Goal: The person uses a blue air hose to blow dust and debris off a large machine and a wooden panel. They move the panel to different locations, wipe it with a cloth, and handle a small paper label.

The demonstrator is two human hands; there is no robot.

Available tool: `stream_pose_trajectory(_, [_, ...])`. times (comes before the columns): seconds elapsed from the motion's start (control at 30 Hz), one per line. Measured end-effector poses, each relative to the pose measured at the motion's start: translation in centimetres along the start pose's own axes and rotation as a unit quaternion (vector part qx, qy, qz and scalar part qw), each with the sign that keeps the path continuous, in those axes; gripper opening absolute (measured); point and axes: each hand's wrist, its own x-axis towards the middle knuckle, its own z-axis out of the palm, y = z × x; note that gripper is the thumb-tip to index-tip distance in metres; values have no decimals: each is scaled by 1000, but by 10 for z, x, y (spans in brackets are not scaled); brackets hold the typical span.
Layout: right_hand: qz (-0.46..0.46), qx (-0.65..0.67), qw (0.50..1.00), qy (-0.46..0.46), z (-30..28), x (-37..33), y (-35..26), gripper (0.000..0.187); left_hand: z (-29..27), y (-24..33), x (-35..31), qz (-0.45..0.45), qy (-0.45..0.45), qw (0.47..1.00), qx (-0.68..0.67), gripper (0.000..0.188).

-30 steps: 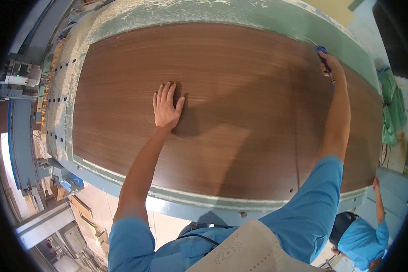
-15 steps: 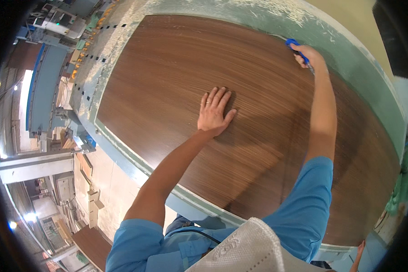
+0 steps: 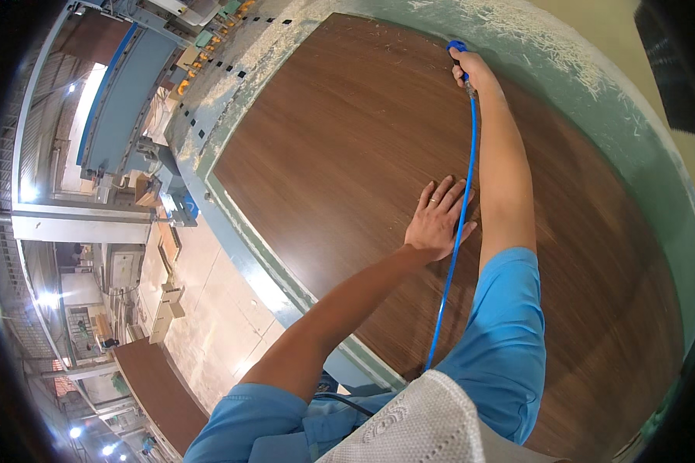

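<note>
A large dark brown wood-grain panel [image 3: 332, 154] lies flat on the green-edged work table. My left hand [image 3: 439, 224] rests palm down on its middle, fingers spread, holding nothing. Out at the panel's far edge, my right hand [image 3: 477, 73] is closed around a blue air blow gun [image 3: 457, 48]. Its nozzle tip is hard to make out. From the gun's lower end a thin blue hose [image 3: 442, 309] runs back toward my body, passing beside my right forearm and over the fingertip side of my left hand.
Pale shavings [image 3: 517, 23] litter the green table border [image 3: 618, 162] beyond the panel, and more lie at the far left. Machinery with a blue-grey beam [image 3: 120, 100] stands at left. Wooden pieces [image 3: 168, 309] and another brown panel [image 3: 158, 386] are low on the left.
My right hand has moved left along the panel's far edge with the blow gun. The hose now shows beside my arm. My view has shifted; another person's hand at lower right is out of sight.
</note>
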Motion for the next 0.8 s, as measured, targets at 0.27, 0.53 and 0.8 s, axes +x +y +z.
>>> stream_pose_trajectory(0.27, [8,-387,886,256,-40,-65,0,46,3,3,3,-11,10,1000,3,62])
stream_pose_trajectory(0.53, [100,-428,776,452,-283,-216,65,45,7,2,2,-17,-4,999,27,64])
stream_pose_trajectory(0.8, [30,-388,830,399,-323,-189,76,33,7,9,3,-25,-26,998,53,65])
